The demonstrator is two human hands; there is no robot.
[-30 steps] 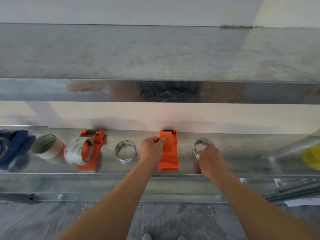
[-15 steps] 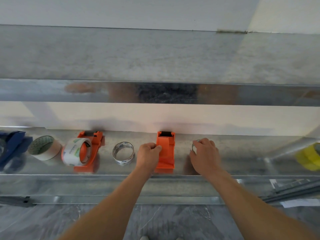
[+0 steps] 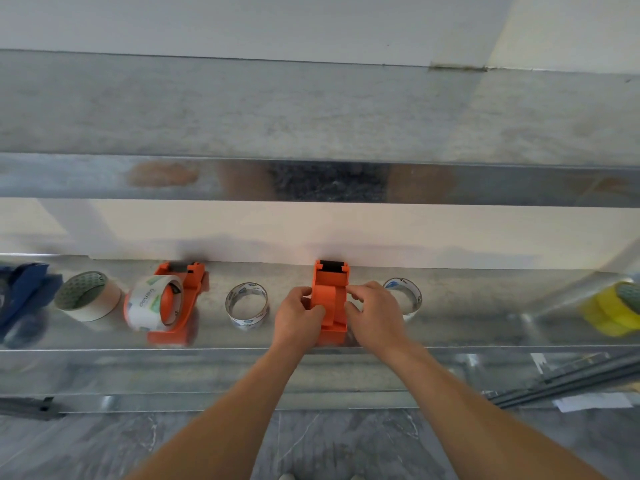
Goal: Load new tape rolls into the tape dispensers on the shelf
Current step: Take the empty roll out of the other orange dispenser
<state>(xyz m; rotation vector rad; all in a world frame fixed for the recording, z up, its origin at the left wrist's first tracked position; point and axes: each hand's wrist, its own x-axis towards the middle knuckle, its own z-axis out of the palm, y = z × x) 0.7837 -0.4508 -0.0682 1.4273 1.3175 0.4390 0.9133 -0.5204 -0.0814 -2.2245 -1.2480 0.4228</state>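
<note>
Both L hand (image 3: 298,317), R hand (image 3: 376,315) grip orange dispenser (image 3: 330,283) on metal shelf (image 3: 485,306), white wall (image 3: 381,230) behind.

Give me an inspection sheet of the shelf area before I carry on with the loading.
Surface: metal shelf, shiny.
Job's things: empty dispenser at centre; loaded dispenser to its left; left clear roll between them; right clear roll beyond the empty one.
Clutter: blue tool, blurred, and tan roll far left; yellow rolls far right.
Hands: left hand and right hand grip the empty dispenser's sides.
Cables: nothing seen.
Surroundings: upper shelf, white wall, grey floor, dark rails lower right.
</note>
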